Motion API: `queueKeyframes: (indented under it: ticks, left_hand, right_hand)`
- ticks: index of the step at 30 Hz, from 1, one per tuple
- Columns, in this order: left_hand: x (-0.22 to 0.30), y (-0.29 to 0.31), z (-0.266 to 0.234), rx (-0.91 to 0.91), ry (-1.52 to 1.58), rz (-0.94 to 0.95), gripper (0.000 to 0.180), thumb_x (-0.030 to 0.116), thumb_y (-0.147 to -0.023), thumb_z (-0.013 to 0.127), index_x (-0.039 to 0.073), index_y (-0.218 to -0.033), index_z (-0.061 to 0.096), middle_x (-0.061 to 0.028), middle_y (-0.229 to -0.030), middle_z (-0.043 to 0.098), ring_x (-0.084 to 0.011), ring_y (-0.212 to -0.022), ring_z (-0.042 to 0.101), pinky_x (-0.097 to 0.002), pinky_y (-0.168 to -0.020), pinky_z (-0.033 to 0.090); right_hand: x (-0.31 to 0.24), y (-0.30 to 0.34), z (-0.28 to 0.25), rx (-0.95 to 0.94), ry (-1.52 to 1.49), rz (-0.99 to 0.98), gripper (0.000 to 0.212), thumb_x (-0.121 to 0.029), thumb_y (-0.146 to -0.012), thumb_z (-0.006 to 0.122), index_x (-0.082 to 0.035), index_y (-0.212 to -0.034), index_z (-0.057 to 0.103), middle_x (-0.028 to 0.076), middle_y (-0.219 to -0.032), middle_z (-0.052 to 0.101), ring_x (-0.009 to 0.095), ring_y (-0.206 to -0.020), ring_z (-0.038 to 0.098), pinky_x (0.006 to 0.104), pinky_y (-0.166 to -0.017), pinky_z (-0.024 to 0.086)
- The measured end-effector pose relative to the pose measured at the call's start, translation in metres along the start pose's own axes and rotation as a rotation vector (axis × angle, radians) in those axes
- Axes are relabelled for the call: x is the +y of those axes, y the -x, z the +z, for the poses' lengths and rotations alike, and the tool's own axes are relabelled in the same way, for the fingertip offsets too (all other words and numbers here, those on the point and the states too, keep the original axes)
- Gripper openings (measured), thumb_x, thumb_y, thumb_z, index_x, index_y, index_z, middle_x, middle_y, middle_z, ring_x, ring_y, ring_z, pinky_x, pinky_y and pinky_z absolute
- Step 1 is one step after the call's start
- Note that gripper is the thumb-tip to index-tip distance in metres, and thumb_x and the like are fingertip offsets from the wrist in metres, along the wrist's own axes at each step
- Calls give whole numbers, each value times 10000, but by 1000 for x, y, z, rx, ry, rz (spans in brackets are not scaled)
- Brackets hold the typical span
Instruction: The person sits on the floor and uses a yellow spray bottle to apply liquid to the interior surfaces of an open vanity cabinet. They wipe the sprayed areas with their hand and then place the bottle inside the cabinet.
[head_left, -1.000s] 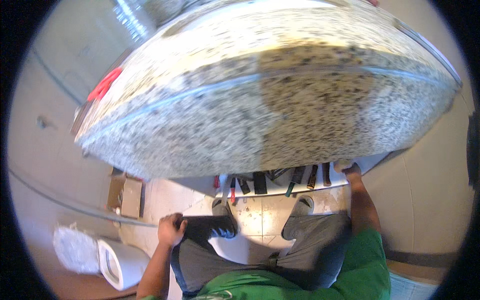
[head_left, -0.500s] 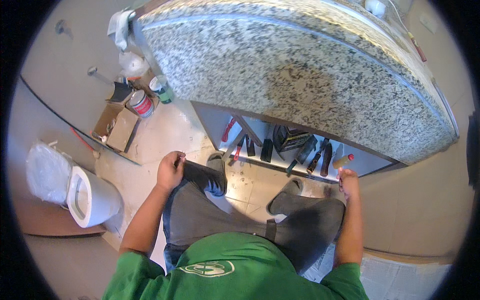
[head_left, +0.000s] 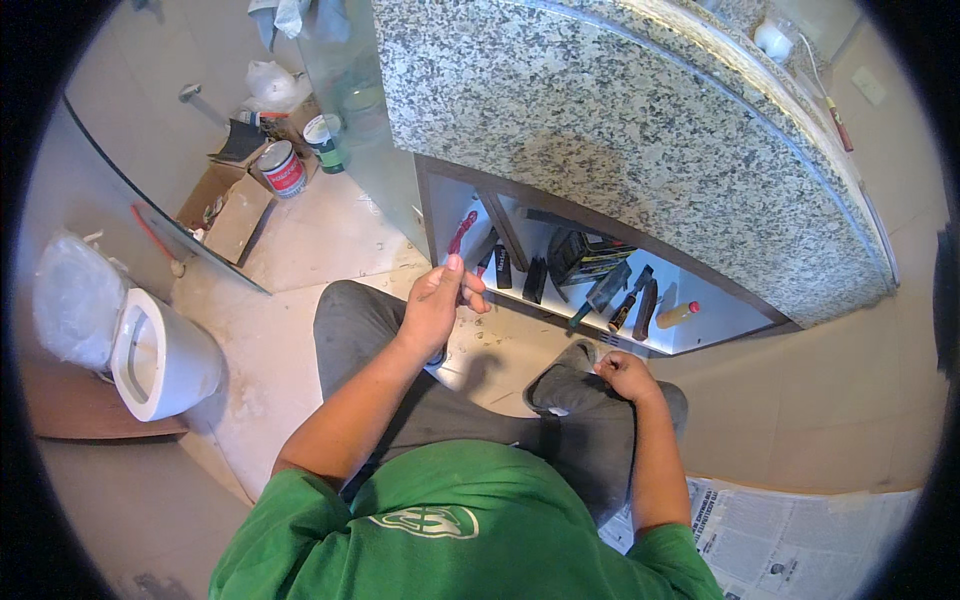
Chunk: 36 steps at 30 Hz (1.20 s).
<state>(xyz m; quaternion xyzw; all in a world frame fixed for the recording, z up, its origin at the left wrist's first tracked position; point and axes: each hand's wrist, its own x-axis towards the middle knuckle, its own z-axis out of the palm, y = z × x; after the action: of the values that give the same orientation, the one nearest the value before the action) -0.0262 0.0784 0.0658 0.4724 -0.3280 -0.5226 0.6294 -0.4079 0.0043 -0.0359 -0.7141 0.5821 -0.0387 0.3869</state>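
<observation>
My left hand is raised in front of the open cabinet, thumb up against the curled fingers. Anything in that pinch is too small to make out. Just beyond the thumb is a red-handled tool, which looks to be inside the cabinet, behind the hand. My right hand is over my right knee, its fingers drawn together at the tips; what they hold, if anything, I cannot tell. Nearby, at the right end of the cabinet shelf, is a yellowish bottle with a red cap, apart from the hand.
Several dark-handled tools and a black case fill the shelf. Above juts the speckled granite countertop. A glass panel, paint cans and a cardboard box are at left. The toilet stands nearer; newspaper covers the floor at right.
My left hand has moved right and up to the cabinet front. My right hand has drawn back left from the bottle to my knee. The view has shifted.
</observation>
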Motion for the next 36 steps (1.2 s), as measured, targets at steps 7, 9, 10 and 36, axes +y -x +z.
queueKeyframes:
  ticks: [7,9,10,36]
  left_hand:
    - [-2,4,8,-41,-1,26,299,277,-1045,543,6,-949,626,-60,-736,635,-139,-707,628,-277,-728,517]
    - [-5,5,11,7,-44,99,207,196,-1026,578,3,-975,633,-43,-747,627,-121,-696,611,-272,-730,513]
    - [-7,7,12,11,-58,102,191,180,-1021,584,0,-982,634,-38,-749,622,-115,-693,604,-270,-726,512]
    - [-128,16,-7,-367,-347,-26,306,311,-1030,573,32,-921,636,-42,-775,630,-143,-698,612,-297,-694,495]
  right_hand:
    - [29,-7,4,-31,-61,101,351,-362,-878,737,-15,-928,715,132,-790,665,258,-753,628,390,-731,500]
    - [19,-8,2,-36,-53,76,350,-361,-876,735,-15,-930,718,138,-803,671,260,-763,632,389,-739,502]
    - [15,-6,2,-40,-34,56,348,-360,-876,735,-16,-930,719,142,-813,674,262,-768,634,388,-744,504]
    - [21,-15,8,-81,69,39,369,-449,-886,709,-81,-900,704,95,-772,690,217,-753,662,371,-710,514]
